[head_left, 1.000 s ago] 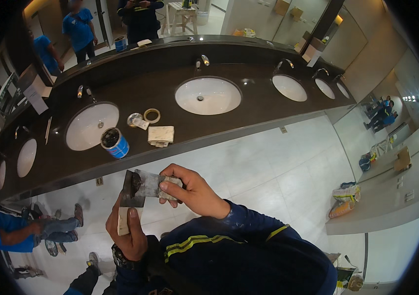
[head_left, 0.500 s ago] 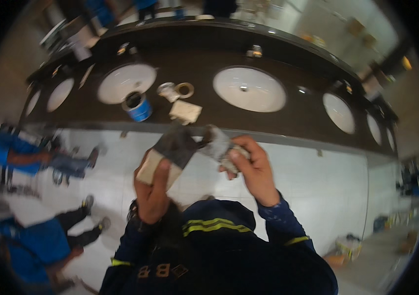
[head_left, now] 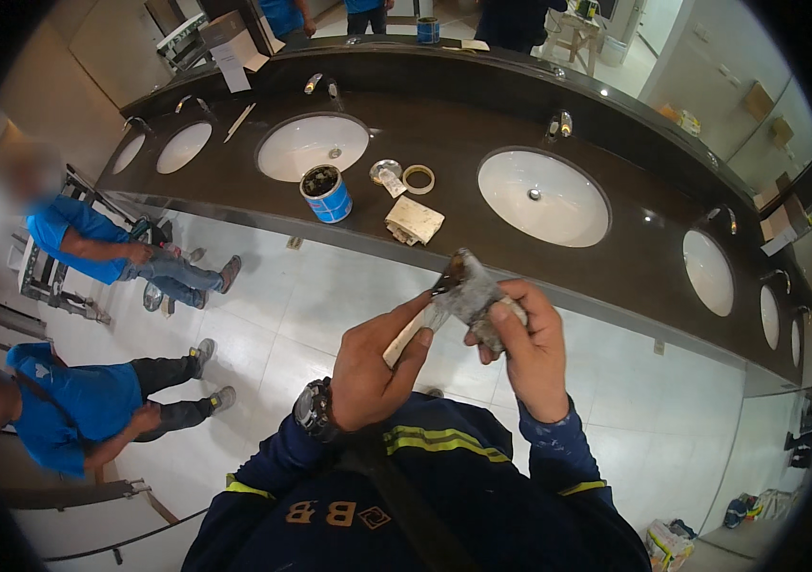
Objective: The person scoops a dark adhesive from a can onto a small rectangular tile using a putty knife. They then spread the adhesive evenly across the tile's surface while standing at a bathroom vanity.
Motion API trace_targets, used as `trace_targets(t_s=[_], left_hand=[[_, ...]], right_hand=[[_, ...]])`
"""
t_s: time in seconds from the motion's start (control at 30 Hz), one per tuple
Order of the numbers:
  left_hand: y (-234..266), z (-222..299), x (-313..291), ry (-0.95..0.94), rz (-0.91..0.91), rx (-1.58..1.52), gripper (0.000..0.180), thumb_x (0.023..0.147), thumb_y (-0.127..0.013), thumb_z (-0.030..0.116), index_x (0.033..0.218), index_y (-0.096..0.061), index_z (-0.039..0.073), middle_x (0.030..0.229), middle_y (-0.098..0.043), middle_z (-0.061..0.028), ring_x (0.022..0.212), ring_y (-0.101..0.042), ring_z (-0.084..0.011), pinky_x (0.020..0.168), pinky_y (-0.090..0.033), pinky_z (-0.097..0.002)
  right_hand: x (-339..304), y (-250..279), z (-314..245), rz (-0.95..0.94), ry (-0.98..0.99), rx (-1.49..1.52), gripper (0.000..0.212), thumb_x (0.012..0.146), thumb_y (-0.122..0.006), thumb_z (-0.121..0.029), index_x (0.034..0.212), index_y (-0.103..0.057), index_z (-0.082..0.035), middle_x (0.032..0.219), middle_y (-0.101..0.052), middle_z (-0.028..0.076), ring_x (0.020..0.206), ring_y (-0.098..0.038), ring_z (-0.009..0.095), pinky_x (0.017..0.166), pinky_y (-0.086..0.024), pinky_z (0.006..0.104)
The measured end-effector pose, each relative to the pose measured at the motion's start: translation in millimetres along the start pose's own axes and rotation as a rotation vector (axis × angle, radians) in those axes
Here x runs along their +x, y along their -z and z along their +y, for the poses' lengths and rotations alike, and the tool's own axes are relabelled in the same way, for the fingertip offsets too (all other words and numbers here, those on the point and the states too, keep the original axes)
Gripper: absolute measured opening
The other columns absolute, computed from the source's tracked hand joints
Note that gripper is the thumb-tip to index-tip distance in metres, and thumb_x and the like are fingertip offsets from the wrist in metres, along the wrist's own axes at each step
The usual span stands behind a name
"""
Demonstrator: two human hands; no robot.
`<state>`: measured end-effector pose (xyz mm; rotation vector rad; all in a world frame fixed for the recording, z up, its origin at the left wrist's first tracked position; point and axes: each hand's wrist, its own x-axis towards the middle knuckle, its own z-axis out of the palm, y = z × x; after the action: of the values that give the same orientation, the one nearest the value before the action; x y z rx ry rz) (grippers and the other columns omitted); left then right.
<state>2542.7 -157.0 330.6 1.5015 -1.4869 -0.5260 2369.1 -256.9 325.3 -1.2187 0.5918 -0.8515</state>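
Observation:
My left hand [head_left: 379,367] is closed on a flat cream scraper [head_left: 403,347], turned nearly edge-on, its blade dark toward the far end. My right hand [head_left: 535,348] grips a scraper [head_left: 475,297] smeared with grey, with a dark brown patch at its far corner. The two blades meet or overlap in front of my body; I cannot tell whether they touch. Beyond them on the counter stand an open blue can [head_left: 332,204] with dark contents, a folded off-white cloth [head_left: 416,221], a roll of tape [head_left: 418,179] and a small round metal lid [head_left: 385,173].
A long dark counter [head_left: 425,124] with several white sinks, including one sink [head_left: 544,200] ahead right, runs below a mirror. To the left are two people in blue shirts, one person [head_left: 91,238] farther off and another person [head_left: 91,400] nearer. Bags [head_left: 670,545] lie at lower right.
The left scraper has turned from broad face to nearly edge-on, and my left hand has moved right toward the other blade. My right hand still holds its scraper. The whole view has shifted.

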Motion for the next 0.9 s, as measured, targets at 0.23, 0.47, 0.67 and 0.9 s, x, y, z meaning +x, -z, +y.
trace_targets(t_s=[0.23, 0.47, 0.67, 0.9], left_hand=[[-3, 2, 4, 0.628, 0.236, -1.199, 0.039, 0.101, -0.046, 0.017, 0.135, -0.044, -0.003, 0.121, -0.061, -0.0132, 0.111, -0.062, -0.0234, 0.092, -0.052, -0.0352], [-2, -18, 3, 0.547, 0.073, -1.345, 0.040, 0.098, -0.055, 0.014, 0.135, -0.045, 0.001, 0.126, -0.058, -0.0106, 0.116, -0.059, -0.0238, 0.097, -0.050, -0.0384], [8, -10, -2, 0.569, 0.091, -1.291, 0.040, 0.096, -0.058, 0.012, 0.133, -0.046, 0.002, 0.125, -0.059, -0.0098, 0.114, -0.061, -0.0228, 0.096, -0.051, -0.0358], [15, -11, -6, 0.557, 0.236, -1.055, 0.037, 0.095, -0.060, 0.013, 0.129, -0.053, 0.001, 0.118, -0.063, -0.0074, 0.107, -0.064, -0.0182, 0.090, -0.052, -0.0324]], right_hand=[[5, 33, 10, -0.083, 0.450, -0.493, 0.035, 0.097, -0.046, -0.009, 0.128, -0.059, 0.000, 0.120, -0.062, 0.017, 0.092, -0.058, 0.023, 0.082, -0.046, 0.0335], [15, 45, -5, -0.350, 0.469, -0.759, 0.042, 0.090, -0.056, -0.004, 0.131, -0.062, -0.011, 0.127, -0.055, 0.017, 0.105, -0.053, 0.030, 0.089, -0.044, 0.0378], [21, 54, -21, -0.158, 0.499, -0.974, 0.048, 0.081, -0.062, -0.002, 0.127, -0.067, -0.018, 0.117, -0.054, 0.019, 0.104, -0.052, 0.033, 0.088, -0.045, 0.0392], [18, 12, -54, -0.284, 0.643, -1.294, 0.052, 0.071, -0.065, -0.004, 0.120, -0.070, -0.020, 0.110, -0.054, 0.019, 0.096, -0.052, 0.033, 0.081, -0.043, 0.0422]])
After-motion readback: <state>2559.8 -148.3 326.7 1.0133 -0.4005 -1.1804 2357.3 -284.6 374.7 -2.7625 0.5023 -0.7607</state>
